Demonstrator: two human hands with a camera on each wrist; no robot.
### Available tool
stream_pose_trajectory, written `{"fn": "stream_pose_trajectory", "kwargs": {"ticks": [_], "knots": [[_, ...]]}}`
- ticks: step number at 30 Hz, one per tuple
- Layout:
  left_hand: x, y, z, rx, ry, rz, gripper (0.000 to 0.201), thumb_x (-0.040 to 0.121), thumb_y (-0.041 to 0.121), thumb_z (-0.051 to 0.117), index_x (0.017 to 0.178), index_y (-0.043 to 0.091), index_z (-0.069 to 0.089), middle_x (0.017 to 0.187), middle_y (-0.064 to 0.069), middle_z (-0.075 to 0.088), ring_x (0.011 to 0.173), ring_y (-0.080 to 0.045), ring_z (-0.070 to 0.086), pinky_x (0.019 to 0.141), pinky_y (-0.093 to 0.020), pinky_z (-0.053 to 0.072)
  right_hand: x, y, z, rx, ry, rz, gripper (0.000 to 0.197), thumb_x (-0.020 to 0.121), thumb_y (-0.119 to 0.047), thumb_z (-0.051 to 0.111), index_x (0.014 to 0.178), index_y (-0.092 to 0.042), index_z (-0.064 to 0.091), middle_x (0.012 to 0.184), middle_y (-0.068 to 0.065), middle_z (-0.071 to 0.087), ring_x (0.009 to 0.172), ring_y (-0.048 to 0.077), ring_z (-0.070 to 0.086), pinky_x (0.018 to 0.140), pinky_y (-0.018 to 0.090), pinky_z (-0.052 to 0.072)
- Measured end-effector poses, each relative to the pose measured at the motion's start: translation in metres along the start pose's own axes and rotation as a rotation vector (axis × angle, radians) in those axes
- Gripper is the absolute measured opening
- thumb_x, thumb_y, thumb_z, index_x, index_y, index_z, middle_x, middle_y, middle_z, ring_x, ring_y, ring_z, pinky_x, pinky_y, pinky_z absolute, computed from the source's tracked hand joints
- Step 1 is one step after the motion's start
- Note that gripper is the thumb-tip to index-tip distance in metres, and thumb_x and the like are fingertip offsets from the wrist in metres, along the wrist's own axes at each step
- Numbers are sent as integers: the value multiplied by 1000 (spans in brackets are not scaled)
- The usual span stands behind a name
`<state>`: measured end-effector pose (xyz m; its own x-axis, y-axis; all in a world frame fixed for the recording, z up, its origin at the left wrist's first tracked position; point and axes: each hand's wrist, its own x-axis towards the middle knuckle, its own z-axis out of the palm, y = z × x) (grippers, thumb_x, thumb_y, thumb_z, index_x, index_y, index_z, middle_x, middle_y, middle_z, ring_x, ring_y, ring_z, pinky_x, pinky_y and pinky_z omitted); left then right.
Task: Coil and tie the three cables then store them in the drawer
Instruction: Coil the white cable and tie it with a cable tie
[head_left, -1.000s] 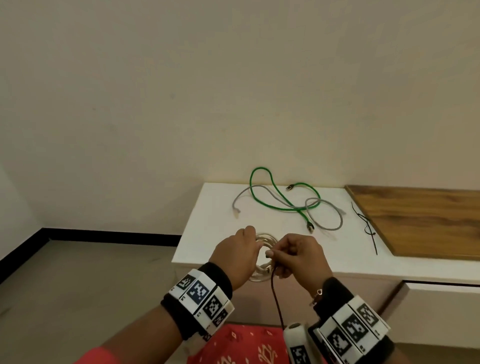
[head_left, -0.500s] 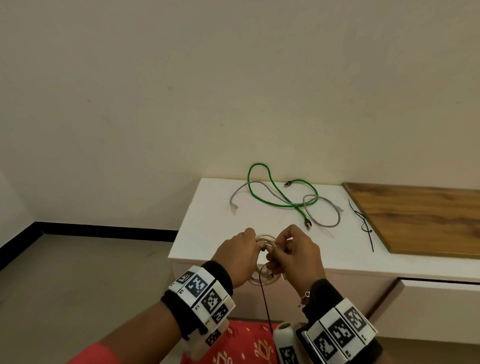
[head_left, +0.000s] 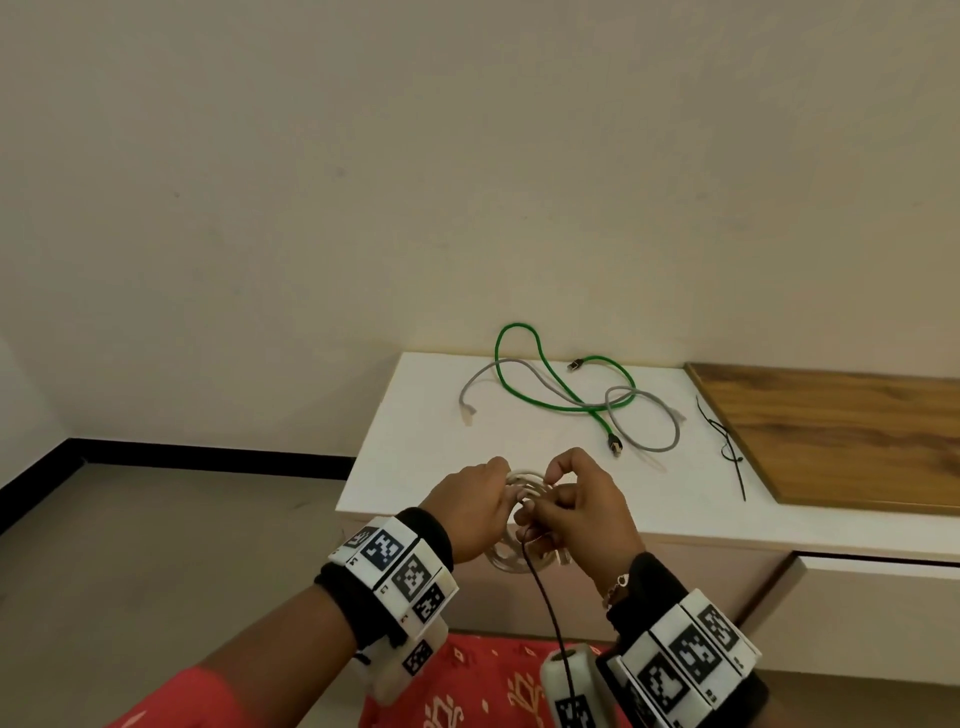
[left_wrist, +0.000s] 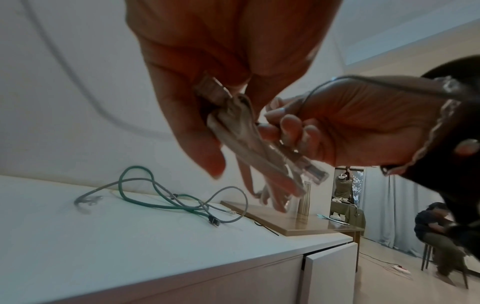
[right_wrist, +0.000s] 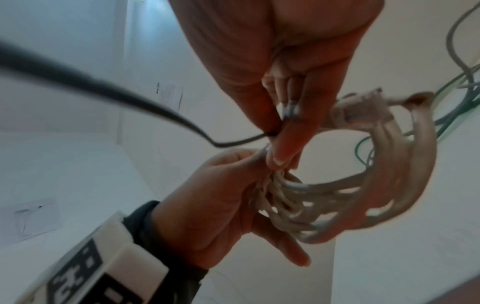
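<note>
A coiled beige cable (head_left: 511, 558) hangs just in front of the white cabinet top (head_left: 415, 467). My left hand (head_left: 501, 478) grips the coil (right_wrist: 389, 185) on its left side. My right hand (head_left: 545, 499) pinches a black cable tie (head_left: 548, 597) against the coil, and the tie's tail hangs down toward my wrist. In the right wrist view the tie (right_wrist: 103, 86) runs to my pinching fingertips (right_wrist: 283, 144). A loose green cable (head_left: 545, 395) and a loose grey cable (head_left: 649, 441) lie tangled further back on the top.
Two more black ties (head_left: 727, 452) lie right of the cables, beside a wooden board (head_left: 831, 431). A drawer front (head_left: 878, 613) stands slightly ajar at the lower right. The wall runs behind the cabinet, and a seated person (left_wrist: 439, 236) is far off.
My two hands have drawn closer together over the coil, and the right hand's fingers have come up against it with the tie. The loose cables have not moved.
</note>
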<state>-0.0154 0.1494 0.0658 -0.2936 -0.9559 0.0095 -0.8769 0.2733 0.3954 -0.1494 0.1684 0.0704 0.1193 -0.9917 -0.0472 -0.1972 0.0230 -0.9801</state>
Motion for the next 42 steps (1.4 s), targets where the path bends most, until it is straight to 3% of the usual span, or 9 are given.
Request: {"fn": "stream_pose_trajectory", "kwargs": {"ticks": [4, 7, 10, 14, 20, 26, 33, 38, 42], "knots": [[-1, 0, -2, 41, 1, -26, 30, 98, 28, 35, 109, 2, 45, 109, -18, 61, 96, -34, 58, 75, -36, 43, -2, 1, -2, -97, -57, 41, 25, 77, 10, 57, 82, -11, 46, 72, 20, 65, 48, 19, 61, 42, 21, 47], [-1, 1, 0, 122, 23, -49, 30, 97, 29, 34, 109, 3, 44, 110, -16, 60, 97, -33, 58, 76, -36, 42, -3, 6, 1, -126, -45, 89, 21, 76, 11, 55, 88, -5, 51, 66, 17, 62, 49, 22, 60, 47, 28, 51], [-1, 0, -1, 245, 52, -70, 29, 98, 26, 32, 113, 3, 42, 115, -16, 58, 102, -34, 58, 80, -38, 44, -7, 11, 4, -113, -98, 167, 20, 79, 9, 52, 96, -1, 54, 68, 15, 62, 49, 19, 62, 47, 26, 52], [0, -5, -9, 332, 100, -88, 27, 99, 22, 30, 114, 2, 41, 116, -15, 56, 101, -33, 59, 81, -37, 46, -12, 18, 7, -60, -46, 140, 12, 87, 3, 49, 91, 1, 59, 63, 9, 61, 36, 8, 51, 38, 18, 41], [-2, 2, -5, 411, 109, -54, 24, 98, 18, 31, 117, 4, 40, 118, -13, 52, 101, -30, 58, 74, -33, 43, -10, 15, 9, 34, 72, 105, 6, 84, 2, 57, 79, -2, 59, 63, 14, 67, 35, 12, 54, 37, 20, 43], [-2, 6, 7, 400, 156, -34, 29, 100, 26, 24, 117, 6, 37, 117, -12, 52, 101, -29, 57, 68, -30, 32, -3, 15, 16, 78, 144, 86, 15, 84, 7, 53, 72, -2, 57, 60, 14, 64, 32, 10, 53, 34, 19, 42], [-1, 9, 10, 309, 145, -49, 28, 99, 23, 30, 118, 5, 38, 119, -13, 52, 102, -28, 57, 75, -31, 42, -4, 17, 21, 174, 167, -9, 32, 85, 15, 46, 73, -10, 62, 69, 9, 65, 45, 4, 62, 49, 15, 52], [-2, 10, 8, 254, 119, -35, 32, 98, 18, 33, 126, 4, 36, 125, -15, 50, 106, -30, 56, 84, -34, 44, -4, 22, 20, 319, 162, -24, 28, 84, 19, 39, 74, -4, 51, 75, 9, 68, 45, 10, 61, 47, 20, 53], [-3, 12, 7, 186, 113, -34, 27, 98, 19, 33, 118, 4, 41, 121, -15, 52, 103, -30, 56, 83, -34, 44, -5, 24, 23, 345, 164, -44, 30, 84, 21, 37, 73, -5, 48, 70, 8, 68, 46, 16, 58, 46, 22, 52]]}}
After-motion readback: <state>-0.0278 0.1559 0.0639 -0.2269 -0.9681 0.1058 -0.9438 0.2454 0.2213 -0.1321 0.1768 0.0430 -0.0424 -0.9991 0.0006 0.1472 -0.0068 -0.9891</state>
